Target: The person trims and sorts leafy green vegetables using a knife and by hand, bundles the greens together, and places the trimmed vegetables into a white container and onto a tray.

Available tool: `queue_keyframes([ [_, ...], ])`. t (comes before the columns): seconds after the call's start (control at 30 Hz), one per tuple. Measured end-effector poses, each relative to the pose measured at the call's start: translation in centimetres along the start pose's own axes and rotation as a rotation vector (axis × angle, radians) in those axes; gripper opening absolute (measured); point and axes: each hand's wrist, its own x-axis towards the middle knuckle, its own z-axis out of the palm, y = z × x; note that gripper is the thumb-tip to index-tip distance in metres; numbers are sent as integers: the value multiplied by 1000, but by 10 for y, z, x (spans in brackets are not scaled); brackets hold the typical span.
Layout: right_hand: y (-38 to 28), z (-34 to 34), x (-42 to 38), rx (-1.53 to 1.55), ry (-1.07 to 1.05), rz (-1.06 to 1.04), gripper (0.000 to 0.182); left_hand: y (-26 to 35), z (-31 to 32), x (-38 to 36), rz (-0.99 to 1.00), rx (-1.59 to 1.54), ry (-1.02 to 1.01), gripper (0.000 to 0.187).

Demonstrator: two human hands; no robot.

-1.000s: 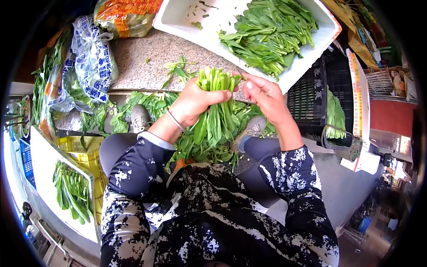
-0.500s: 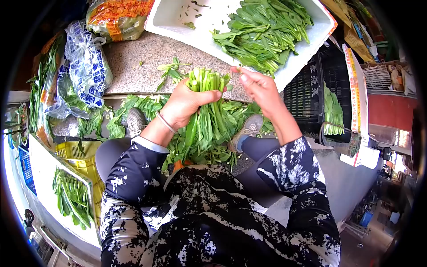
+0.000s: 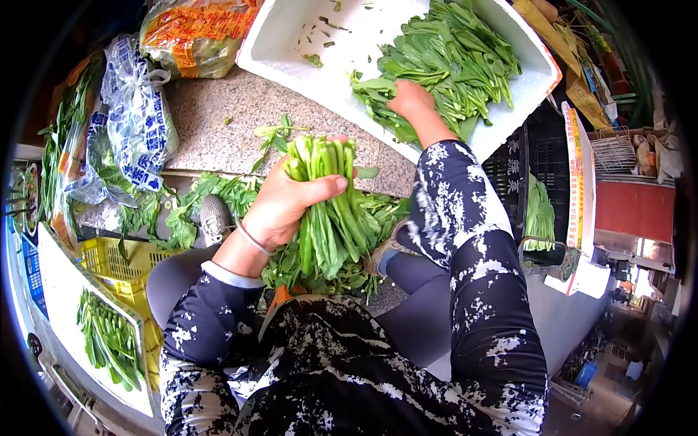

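My left hand (image 3: 280, 200) is wrapped round a thick bunch of leafy greens (image 3: 331, 211), cut stems up and leaves hanging down between my knees. A bracelet circles that wrist. Over at the white foam box (image 3: 291, 73), my right hand (image 3: 413, 102) reaches in at the near edge of a heap of leafy greens (image 3: 458, 54). Its fingers look curled on some of the leaves there, with the fingertips partly hidden.
Loose leaves (image 3: 225, 192) litter the ground around my shoes. Bagged vegetables (image 3: 196, 36) and a plastic bag (image 3: 138, 116) lie on the stone slab (image 3: 211, 116). A yellow crate (image 3: 120, 258) and foam board with greens (image 3: 109, 341) stand left; a black crate (image 3: 556, 145) stands right.
My right hand has moved from beside the bunch up into the foam box, onto the heap of greens. My left hand, still holding the bunch, has shifted slightly down and left.
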Motion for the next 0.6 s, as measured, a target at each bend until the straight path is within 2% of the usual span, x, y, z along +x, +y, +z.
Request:
queue_keyframes([
  [0.03,2,1,3,1,-1,3,54,0,-4,1,-8,41,22,43],
  [0.1,2,4,3,-38,58,3,38,5,-1,0,3,33,43,42],
  [0.13,1,-1,-5,-38,58,1,38,7,0,-1,17,24,66,41],
  [0.2,3,-12,-25,66,171,-13,27,7,-2,-2,11,-4,58,40],
  [0.27,8,-17,-41,94,235,-33,28,7,-3,-4,7,6,92,38],
  [0.37,17,-12,-64,167,441,-118,28,6,-9,-7,18,13,72,34],
  [0.4,17,-10,-77,165,442,-114,28,6,-10,-7,38,8,54,32],
  [0.47,10,-7,-109,188,387,-255,25,13,-9,-9,93,-20,-15,32],
  [0.53,0,1,-137,192,359,-333,25,22,-2,-15,107,-76,23,33],
  [0.6,-10,10,-157,213,212,-374,28,25,-10,-15,134,-113,-24,35],
])
